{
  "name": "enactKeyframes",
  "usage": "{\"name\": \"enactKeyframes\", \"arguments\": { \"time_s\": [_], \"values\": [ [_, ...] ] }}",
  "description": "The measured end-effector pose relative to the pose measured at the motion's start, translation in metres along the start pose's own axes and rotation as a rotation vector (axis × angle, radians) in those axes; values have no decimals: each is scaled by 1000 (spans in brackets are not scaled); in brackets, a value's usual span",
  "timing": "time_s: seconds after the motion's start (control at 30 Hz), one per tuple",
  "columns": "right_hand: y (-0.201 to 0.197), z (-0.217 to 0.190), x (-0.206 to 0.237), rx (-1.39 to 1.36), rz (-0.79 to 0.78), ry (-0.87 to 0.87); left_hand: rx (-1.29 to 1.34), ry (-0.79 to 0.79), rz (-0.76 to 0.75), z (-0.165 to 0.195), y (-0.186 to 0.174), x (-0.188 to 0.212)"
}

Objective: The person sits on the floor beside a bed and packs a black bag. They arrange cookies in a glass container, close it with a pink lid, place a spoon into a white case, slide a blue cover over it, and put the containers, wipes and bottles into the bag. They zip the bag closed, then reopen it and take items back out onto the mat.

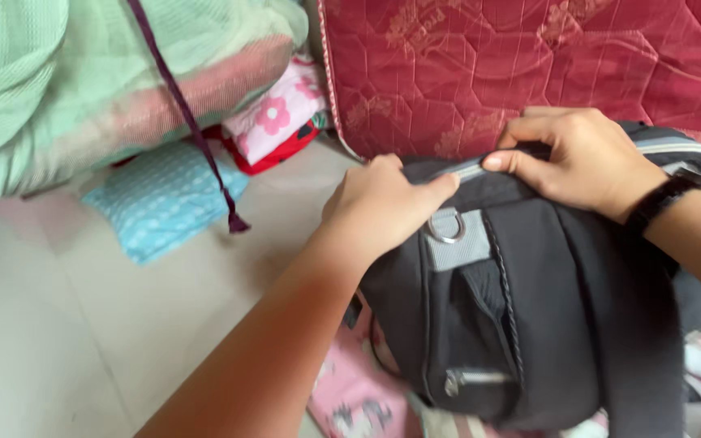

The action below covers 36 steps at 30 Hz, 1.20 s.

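A black backpack [561, 308] with grey trim and a metal ring on its front lies at the lower right, partly on pink patterned cloth. My left hand [383, 203] grips the top edge of the backpack just left of the ring. My right hand [586, 158], with a black watch on its wrist, pinches the grey strip along the backpack's top edge, close to my left fingertips. Whether a zip pull sits between the fingers is hidden.
A dark red quilted mattress [529, 57] stands behind the backpack. A pale green net bundle [83, 73] with a purple cord [196, 138], a light blue dotted cloth [164, 195] and a pink flowered cushion [281, 113] lie at the left on the light tiled floor [83, 341].
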State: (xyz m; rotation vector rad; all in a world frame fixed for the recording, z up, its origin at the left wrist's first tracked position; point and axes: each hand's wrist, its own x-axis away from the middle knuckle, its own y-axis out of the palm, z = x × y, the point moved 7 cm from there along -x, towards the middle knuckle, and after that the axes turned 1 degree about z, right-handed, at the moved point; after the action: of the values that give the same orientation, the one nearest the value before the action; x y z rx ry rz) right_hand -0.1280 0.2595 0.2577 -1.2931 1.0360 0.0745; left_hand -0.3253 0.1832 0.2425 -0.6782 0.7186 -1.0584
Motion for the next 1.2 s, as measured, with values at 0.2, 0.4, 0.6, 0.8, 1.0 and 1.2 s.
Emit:
{"name": "enactKeyframes", "arguments": {
  "time_s": [0.2, 0.4, 0.6, 0.8, 1.0, 1.2],
  "values": [
    [-16, 29, 39, -172, -33, 8, -180, -50, 79, 54, 13, 61],
    [-17, 66, 51, -203, -61, 52, -199, -22, 256, 103, 32, 135],
    [-37, 113, 75, -48, -56, 137, -128, 1, 44, 151, 73, 160],
    [-68, 164, 120, 202, -169, 672, -90, 103, -160, 186, 94, 145],
    [-89, 141, 156, 86, -513, 1090, -38, 21, -328, 199, 102, 142],
    [-92, 85, 159, 227, -989, 544, 133, -75, -590, 190, 112, 138]
  ]
}}
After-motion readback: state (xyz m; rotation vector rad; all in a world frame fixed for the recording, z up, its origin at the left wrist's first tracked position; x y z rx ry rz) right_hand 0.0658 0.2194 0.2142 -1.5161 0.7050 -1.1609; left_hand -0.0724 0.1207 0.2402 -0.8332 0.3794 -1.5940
